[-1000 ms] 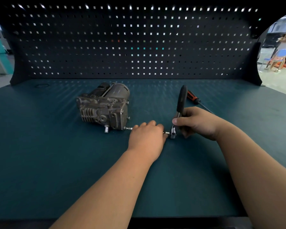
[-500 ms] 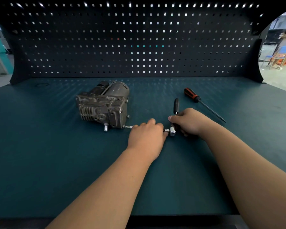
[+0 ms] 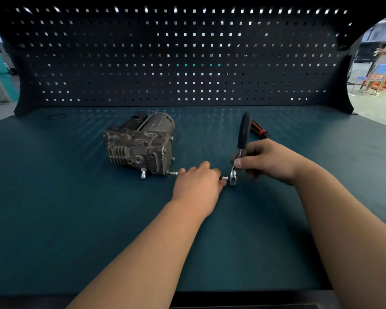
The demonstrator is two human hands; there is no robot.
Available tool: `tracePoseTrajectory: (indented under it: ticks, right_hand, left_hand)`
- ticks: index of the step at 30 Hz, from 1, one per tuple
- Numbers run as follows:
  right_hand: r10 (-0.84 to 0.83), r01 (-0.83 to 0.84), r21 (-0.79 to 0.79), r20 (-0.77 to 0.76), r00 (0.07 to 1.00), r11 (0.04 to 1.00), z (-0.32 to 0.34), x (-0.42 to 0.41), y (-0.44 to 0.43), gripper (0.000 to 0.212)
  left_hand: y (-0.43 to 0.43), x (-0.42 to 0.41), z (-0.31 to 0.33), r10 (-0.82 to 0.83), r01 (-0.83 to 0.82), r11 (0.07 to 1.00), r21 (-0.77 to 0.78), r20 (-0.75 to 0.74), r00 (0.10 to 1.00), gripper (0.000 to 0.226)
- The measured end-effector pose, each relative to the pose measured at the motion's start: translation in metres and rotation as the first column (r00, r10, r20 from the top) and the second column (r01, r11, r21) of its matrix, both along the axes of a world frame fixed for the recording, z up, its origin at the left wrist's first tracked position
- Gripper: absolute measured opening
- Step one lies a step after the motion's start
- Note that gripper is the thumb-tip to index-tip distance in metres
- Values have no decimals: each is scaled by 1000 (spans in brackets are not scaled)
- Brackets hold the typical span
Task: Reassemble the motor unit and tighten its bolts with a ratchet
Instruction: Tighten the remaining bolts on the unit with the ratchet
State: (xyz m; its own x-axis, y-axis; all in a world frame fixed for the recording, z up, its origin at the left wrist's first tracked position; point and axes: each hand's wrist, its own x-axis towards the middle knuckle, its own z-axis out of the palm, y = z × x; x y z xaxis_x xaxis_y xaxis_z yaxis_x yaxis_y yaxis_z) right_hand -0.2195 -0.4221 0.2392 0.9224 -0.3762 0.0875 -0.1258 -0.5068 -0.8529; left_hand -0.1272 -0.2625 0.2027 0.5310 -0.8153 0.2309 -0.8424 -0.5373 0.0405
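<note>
The grey metal motor unit (image 3: 142,144) lies on the green bench, left of centre. A thin extension bar (image 3: 173,173) runs from its lower right corner to the right, under my left hand (image 3: 198,186), which curls over the bar. The bar's socket end (image 3: 225,178) meets the ratchet (image 3: 243,132) head. My right hand (image 3: 267,161) grips the ratchet's shaft just below the black handle, which stands nearly upright.
An orange-and-black screwdriver (image 3: 259,131) lies behind the ratchet handle, partly hidden by my right hand. A dark pegboard wall (image 3: 187,63) closes the back of the bench (image 3: 76,219). A person and a blue chair are far off at the right.
The ratchet handle has swung back up from lying low and pointing away to nearly upright, as it stood one second ago. My left hand has stayed on the extension bar.
</note>
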Motion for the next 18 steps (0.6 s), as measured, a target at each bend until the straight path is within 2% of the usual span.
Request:
tracePoseTrajectory:
  ticks: [3,5,9,11,18]
  right_hand:
    - [170,-167,41,-82,982,985,5,-5,1,11]
    - [199,-197,24,-125,972,980,6,-6,3,18]
    - [30,-30,30,-3,1000,999,1,1,3,3]
    - [-70,69,52,20,997,996,-5,7,3,9]
    - [-250,242,-70,-142,958,968,-18,20,2,34]
  left_hand:
    - [0,0,0,3,-3,1000,1,-5,1000,33]
    - [0,0,0,3,-3,1000,2,-8,1000,33]
    - [0,0,-1,9,-9,1000,-24,-19,1000,35]
    - [1,-1,-1,15,-16,999,-33,-35,999,35]
    - [1,-2,-1,24,-25,999,-31,-37,999,35]
